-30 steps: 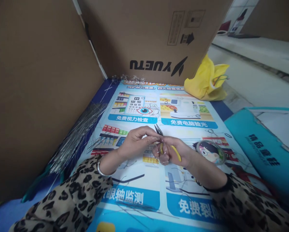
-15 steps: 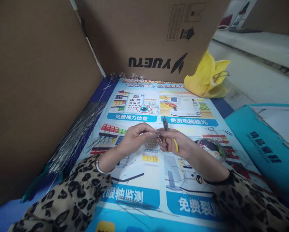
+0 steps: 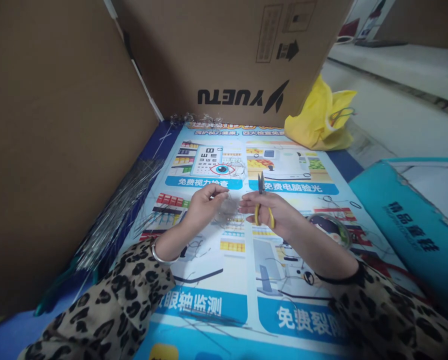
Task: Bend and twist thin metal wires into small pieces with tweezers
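Note:
Between thumb and fingers, my left hand (image 3: 205, 207) pinches a thin wire piece (image 3: 228, 212), bent into loops and blurred in outline. My right hand (image 3: 271, 210) is just to the right of it, holding yellow-handled pliers (image 3: 260, 185) against the palm with the dark jaws pointing away from me. The fingertips of my right hand are extended towards the wire piece; whether they touch it I cannot tell. Beneath both hands lies a printed poster (image 3: 231, 300) with loose bits of wire scattered on it.
A bundle of straight wires (image 3: 115, 215) lies at the left, by a teal-handled tool (image 3: 55, 290). Cardboard walls (image 3: 224, 55) rise behind and left. At the right are a round tin (image 3: 329, 230), a yellow bag (image 3: 319, 122) and a teal box (image 3: 404, 220). Small wire pieces (image 3: 205, 120) sit at the back.
My hands have moved apart a little, and the right fingers have come off the wire piece and straightened. The pliers now stand more upright, with both yellow handles showing.

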`<state>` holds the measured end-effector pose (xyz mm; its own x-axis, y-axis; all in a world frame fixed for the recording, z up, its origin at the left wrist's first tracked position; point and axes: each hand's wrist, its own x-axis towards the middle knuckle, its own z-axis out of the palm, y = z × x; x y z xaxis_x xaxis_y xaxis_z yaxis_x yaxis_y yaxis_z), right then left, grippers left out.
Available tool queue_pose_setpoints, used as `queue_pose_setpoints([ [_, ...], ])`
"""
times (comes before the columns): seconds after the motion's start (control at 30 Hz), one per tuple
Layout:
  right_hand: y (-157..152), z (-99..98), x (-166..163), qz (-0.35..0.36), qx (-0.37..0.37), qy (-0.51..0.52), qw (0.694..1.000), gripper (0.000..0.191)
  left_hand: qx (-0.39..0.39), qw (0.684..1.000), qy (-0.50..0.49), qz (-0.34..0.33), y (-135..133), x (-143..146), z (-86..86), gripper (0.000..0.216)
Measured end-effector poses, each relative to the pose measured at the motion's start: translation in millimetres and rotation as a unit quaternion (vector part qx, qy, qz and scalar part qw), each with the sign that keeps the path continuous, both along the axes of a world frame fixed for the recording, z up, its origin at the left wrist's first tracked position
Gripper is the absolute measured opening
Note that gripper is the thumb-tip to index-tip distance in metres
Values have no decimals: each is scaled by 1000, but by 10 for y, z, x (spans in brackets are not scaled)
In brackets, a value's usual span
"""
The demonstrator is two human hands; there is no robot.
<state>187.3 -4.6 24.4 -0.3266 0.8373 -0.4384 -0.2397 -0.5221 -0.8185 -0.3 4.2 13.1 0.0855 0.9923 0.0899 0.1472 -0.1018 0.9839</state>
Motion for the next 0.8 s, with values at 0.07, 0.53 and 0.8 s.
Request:
queue_pose_setpoints([
  [0.07, -6, 1, 11, -4, 0, 3, 1000, 15, -3, 1000, 6, 5, 2, -8, -15, 15],
  [0.53, -108, -49, 10, -80, 63, 6, 995, 20, -34, 998, -43, -33, -45, -11, -15, 20],
  [0.8, -149, -105, -59, -161, 132, -61, 976, 20, -35, 997, -62, -38, -40, -29, -6, 22],
])
